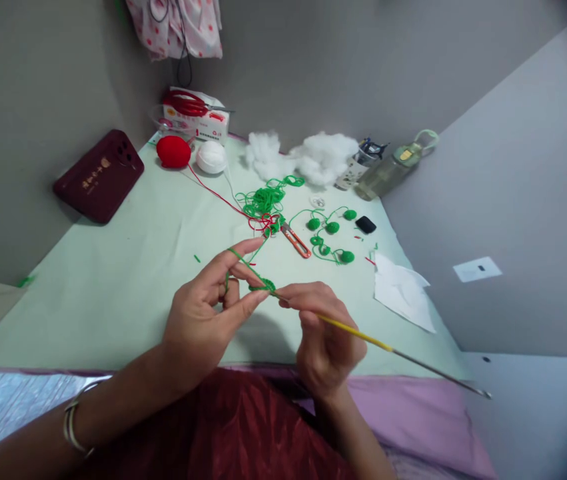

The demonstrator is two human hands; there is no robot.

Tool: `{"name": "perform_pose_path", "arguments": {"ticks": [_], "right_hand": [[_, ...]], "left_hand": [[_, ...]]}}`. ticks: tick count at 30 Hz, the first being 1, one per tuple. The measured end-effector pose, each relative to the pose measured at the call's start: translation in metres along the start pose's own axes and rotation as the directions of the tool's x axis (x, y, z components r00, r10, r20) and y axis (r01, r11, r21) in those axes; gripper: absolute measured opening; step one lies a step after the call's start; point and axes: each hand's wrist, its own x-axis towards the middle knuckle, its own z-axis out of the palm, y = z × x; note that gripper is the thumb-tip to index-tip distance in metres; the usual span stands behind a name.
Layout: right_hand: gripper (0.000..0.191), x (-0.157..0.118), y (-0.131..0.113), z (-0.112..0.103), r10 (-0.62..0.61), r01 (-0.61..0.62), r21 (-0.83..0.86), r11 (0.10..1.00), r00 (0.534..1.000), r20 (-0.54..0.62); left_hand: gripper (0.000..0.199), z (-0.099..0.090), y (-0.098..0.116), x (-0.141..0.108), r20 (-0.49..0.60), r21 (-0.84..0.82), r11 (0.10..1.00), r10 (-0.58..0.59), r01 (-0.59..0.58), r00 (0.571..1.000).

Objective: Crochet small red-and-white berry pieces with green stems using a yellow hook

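A small green crocheted piece (264, 285) is pinched between the thumb and fingers of my left hand (208, 310). Green yarn (246, 261) runs over the raised index finger and loops round the lower fingers. My right hand (328, 330) is closed on a crochet hook (370, 340) with a yellow grip, its metal rear end pointing out to the lower right. The hook's tip meets the green piece, where the fingertips of both hands nearly touch; the tip itself is hidden. Beyond the hands lies a tangle of green yarn (264, 200), with red strands beside it.
Orange snips (296, 241) lie behind the hands, with several green balls (332, 227) to their right. Farther back are red yarn (174, 152), white yarn (211, 157), white stuffing (324, 159) and a bottle (388, 173). White paper (403, 291) lies at right, a maroon case (99, 177) at left.
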Motion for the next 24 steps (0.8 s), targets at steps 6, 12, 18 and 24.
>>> {"name": "perform_pose_path", "arguments": {"ticks": [6, 12, 18, 24], "right_hand": [[0.019, 0.008, 0.000, 0.005, 0.204, -0.179, 0.228, 0.957, 0.975, -0.090], [0.018, 0.014, 0.001, 0.005, 0.469, -0.408, 0.465, 0.785, 0.883, -0.017], [0.018, 0.013, -0.003, 0.005, 0.434, -0.384, 0.378, 0.842, 0.900, -0.051], [0.019, 0.013, -0.005, 0.007, 0.352, -0.323, 0.254, 0.912, 0.933, -0.076]], "left_hand": [[0.050, -0.005, 0.008, 0.011, 0.111, -0.160, 0.971, -0.162, 0.179, 0.980], [0.051, -0.011, 0.010, 0.014, 0.280, -0.284, 0.883, -0.298, 0.375, 0.913], [0.047, -0.010, 0.008, 0.012, 0.241, -0.237, 0.913, -0.277, 0.333, 0.930], [0.044, -0.009, 0.011, 0.012, 0.168, -0.146, 0.956, -0.230, 0.255, 0.959]]}}
